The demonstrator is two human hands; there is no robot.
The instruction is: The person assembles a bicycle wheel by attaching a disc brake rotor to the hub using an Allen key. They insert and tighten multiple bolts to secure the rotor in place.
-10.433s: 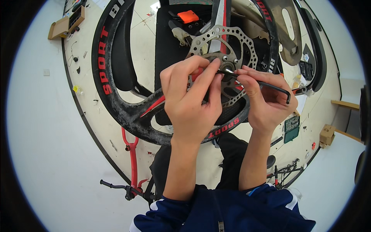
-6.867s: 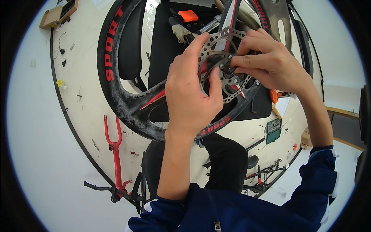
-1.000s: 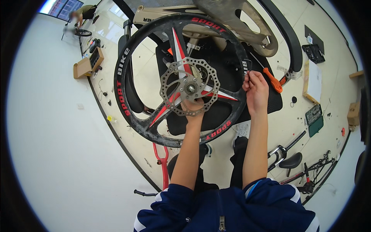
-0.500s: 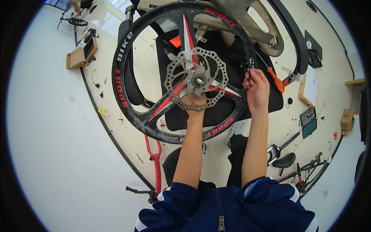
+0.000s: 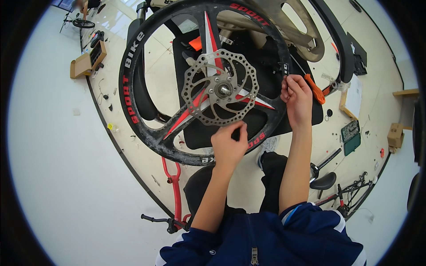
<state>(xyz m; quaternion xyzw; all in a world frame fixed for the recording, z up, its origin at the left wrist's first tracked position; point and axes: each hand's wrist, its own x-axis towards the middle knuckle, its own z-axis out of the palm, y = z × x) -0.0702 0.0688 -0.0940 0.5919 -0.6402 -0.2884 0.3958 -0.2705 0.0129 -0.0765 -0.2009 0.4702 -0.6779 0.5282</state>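
A black three-spoke bicycle wheel (image 5: 155, 147) with red and white accents stands before me, tilted. On its hub sits a drilled metal brake disc (image 5: 202, 116), and a threaded axle (image 5: 225, 90) pokes out of the middle. My right hand (image 5: 298, 98) is closed at the wheel's right rim, fingertips gripping it. Just below the disc's lower edge, in front of the wheel, is my left hand (image 5: 228, 144), thumb and forefinger pinched together; whatever they hold, if anything, is too small to make out.
A black padded seat (image 5: 199, 137) lies behind the wheel. An orange-handled screwdriver (image 5: 315, 89) rests at its right edge. A red bike frame (image 5: 176, 195) is at lower left, a green case (image 5: 351, 144) and a black saddle (image 5: 323, 181) at right. An open cardboard box (image 5: 81, 65) lies at far left.
My left hand has come out from behind the brake disc, down and toward me, and its fingers now pinch. My right hand stays at the rim. The wheel appears slightly further left.
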